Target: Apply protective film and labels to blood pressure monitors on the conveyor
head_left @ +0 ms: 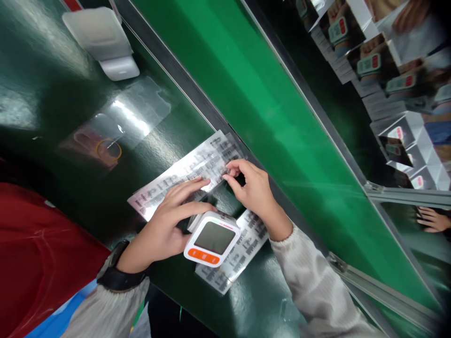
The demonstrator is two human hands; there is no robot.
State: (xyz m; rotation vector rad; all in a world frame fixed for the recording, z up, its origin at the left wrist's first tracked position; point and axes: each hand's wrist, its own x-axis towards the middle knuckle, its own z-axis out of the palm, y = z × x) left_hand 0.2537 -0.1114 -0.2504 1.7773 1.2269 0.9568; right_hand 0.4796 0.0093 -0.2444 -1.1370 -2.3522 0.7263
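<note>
A white wrist blood pressure monitor (212,238) with a grey screen and orange buttons is held between the thumb and forefinger of my left hand (168,224). The other fingers of that hand rest on a shiny sheet of printed labels (190,164). At this sheet's right edge, the thumb and fingertips of my right hand (251,188) are pinched together. Whether a label is between them is too small to tell. Another label sheet (234,253) lies under the monitor and my right wrist.
A white monitor with its cuff case (102,40) lies at the upper left. A clear plastic bag (137,112) and a yellow ring (109,149) are below it. Past the green conveyor belt (268,103), boxes (405,141) stand near other people's hands.
</note>
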